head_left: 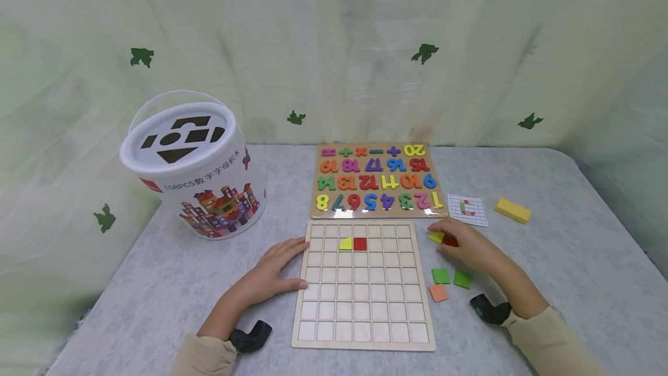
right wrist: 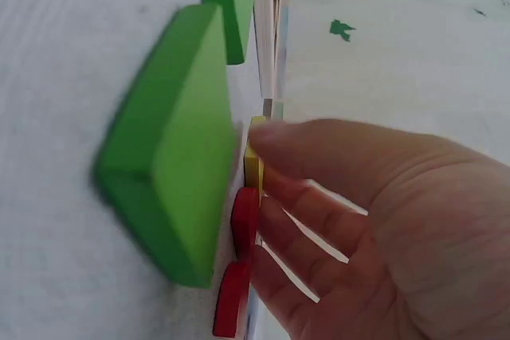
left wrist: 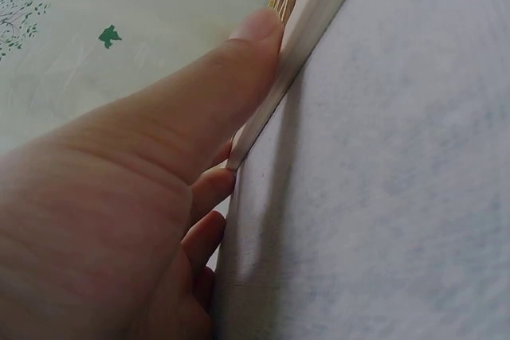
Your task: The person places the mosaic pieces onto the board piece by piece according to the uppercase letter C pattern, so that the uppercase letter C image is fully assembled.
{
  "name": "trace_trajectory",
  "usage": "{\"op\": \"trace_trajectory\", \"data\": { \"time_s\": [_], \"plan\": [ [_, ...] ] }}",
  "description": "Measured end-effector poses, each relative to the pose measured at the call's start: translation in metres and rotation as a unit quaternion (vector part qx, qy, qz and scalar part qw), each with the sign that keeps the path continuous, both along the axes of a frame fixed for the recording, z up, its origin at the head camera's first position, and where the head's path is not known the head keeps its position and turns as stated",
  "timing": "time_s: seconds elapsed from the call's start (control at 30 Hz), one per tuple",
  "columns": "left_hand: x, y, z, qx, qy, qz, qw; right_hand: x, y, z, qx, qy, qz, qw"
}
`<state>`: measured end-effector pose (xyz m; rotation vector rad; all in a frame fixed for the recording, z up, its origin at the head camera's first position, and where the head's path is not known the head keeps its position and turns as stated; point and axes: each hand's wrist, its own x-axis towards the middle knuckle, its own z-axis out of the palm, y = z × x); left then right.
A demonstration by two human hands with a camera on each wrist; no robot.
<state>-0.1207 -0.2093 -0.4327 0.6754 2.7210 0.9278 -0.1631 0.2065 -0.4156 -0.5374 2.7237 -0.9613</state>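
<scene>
My left hand (head_left: 276, 268) rests along the left edge of a wooden grid board (head_left: 365, 344), thumb and fingers extended against its rim. Inside the grid sit a yellow rounded-corner piece (head_left: 345, 243) and a red square (head_left: 360, 243), side by side. Right of the board, my right hand (head_left: 469, 248) pinches a small yellow piece (right wrist: 254, 161) between thumb and fingers, low at the table. Beneath that hand lie red pieces (right wrist: 245, 220), partly hidden from the head view. Nearer me are two green squares, one close to the board (head_left: 440, 275), and an orange square (head_left: 438, 292).
Behind the board lies a number puzzle (head_left: 378, 184). A small pattern card (head_left: 468, 210) and a yellow block (head_left: 513, 210) are at its right. A large white bucket (head_left: 209, 190) with a shape-cutout lid stands back left. A patterned cloth (head_left: 365, 45) hangs behind the table.
</scene>
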Motion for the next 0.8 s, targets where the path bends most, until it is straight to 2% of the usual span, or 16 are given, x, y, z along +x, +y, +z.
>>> {"op": "trace_trajectory", "data": {
  "time_s": [0.53, 0.67, 0.8],
  "plan": [
    [0.001, 0.001, 0.001, 0.002, -0.007, 0.006, 1.0, -0.006, -0.005, -0.01, 0.025, 0.031, 0.006, 0.9992],
    [0.001, 0.001, 0.001, 0.001, -0.003, 0.004, 1.0, -0.005, -0.008, -0.005, 0.023, 0.033, -0.001, 0.9992],
    [0.001, 0.001, 0.001, 0.0, -0.001, 0.003, 1.0, -0.003, -0.017, 0.006, 0.01, 0.045, -0.003, 0.9989]
  ]
}}
